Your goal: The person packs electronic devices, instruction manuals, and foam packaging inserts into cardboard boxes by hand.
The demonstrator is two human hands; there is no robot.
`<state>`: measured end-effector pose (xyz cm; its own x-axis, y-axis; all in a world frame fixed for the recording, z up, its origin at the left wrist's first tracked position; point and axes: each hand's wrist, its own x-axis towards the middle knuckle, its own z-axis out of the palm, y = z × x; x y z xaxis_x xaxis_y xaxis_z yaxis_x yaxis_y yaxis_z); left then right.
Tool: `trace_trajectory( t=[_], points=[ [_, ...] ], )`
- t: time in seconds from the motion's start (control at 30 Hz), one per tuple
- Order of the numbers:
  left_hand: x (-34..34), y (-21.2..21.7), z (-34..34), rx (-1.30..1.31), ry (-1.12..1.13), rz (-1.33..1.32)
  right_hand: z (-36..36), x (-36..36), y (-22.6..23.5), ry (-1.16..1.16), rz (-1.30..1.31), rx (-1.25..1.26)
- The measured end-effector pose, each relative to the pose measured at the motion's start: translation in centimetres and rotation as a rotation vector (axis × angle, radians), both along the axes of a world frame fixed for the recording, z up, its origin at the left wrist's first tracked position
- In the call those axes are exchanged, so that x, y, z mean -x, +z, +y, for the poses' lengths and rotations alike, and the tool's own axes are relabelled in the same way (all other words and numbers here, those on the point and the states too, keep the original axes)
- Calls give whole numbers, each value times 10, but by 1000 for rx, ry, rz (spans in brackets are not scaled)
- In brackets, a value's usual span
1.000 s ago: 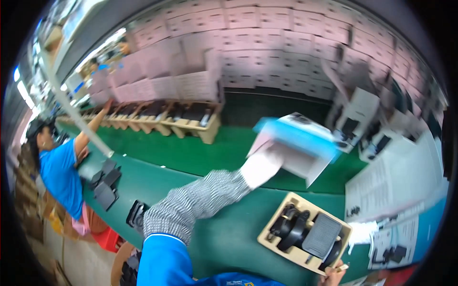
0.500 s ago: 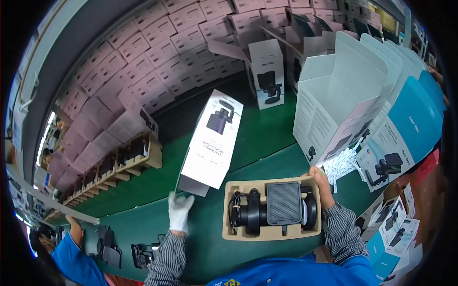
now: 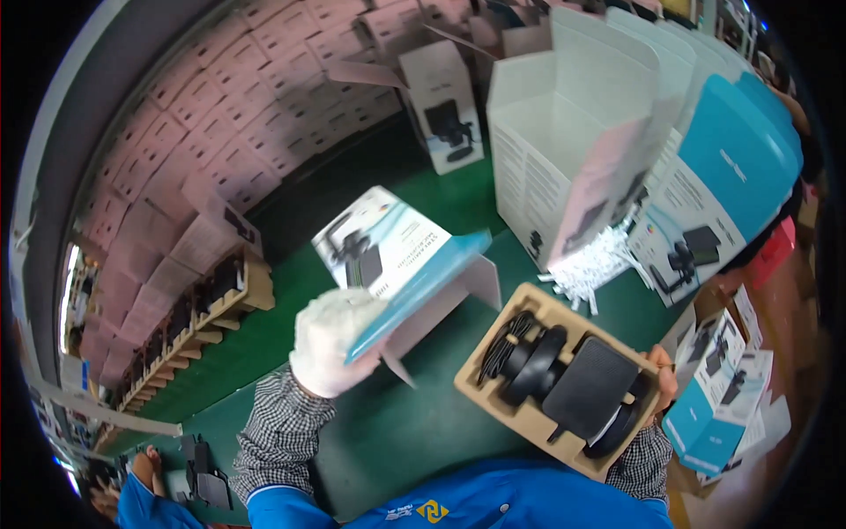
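Observation:
In a white glove, my left hand [image 3: 335, 342] grips the near left edge of a product box [image 3: 388, 242]. The box is white with a blue flap and a picture of a microphone on its face. It lies tilted, with its open end and loose flaps turned toward the lower right. My bare right hand [image 3: 664, 381] holds the right end of a brown moulded tray [image 3: 548, 432], which slants down to the right. A black microphone [image 3: 590, 388] with a square front, its round parts and a coiled cable [image 3: 504, 349] sit in the tray's hollows.
Tall open boxes [image 3: 533, 167] stand at right, beside white paper slips [image 3: 592, 264] on the green table [image 3: 388, 441]. Filled brown trays [image 3: 207, 309] line the left. Stacked white boxes [image 3: 229, 123] wall the back. A co-worker's blue sleeve [image 3: 145, 504] shows at lower left.
The product box has turned, showing another face and its blue flap; my left hand has closed on it. The tray has moved right and tilted with my right hand. The view has shifted.

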<state>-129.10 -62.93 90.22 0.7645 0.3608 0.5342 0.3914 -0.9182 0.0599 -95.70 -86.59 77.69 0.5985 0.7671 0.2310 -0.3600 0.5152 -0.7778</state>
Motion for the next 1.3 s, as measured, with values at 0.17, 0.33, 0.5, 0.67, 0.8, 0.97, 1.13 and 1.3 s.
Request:
trace_trajectory(
  t=[0.17,0.33,0.5,0.67,0.8,0.97,1.13,1.3],
  points=[
    [-107,-44,-60,1305,442,-558,-49,-26,-32,-284,40,35],
    [-162,-98,-90,1358,467,-843,-63,-67,-37,-241,-51,123],
    [-160,-143,-98,750,349,-451,-45,-93,-61,-105,-72,246],
    [-133,-154,-96,742,417,-383,-6,-71,-67,-67,36,274],
    [-108,-156,-92,750,448,-299,26,-47,-64,-66,51,305],
    [-90,-153,-88,893,558,-564,51,-22,-71,18,92,280],
    [-107,-152,-93,846,437,-677,95,31,-79,-104,-47,307],
    [-104,-135,-77,641,246,-483,84,14,-52,-246,-311,283]
  ],
)
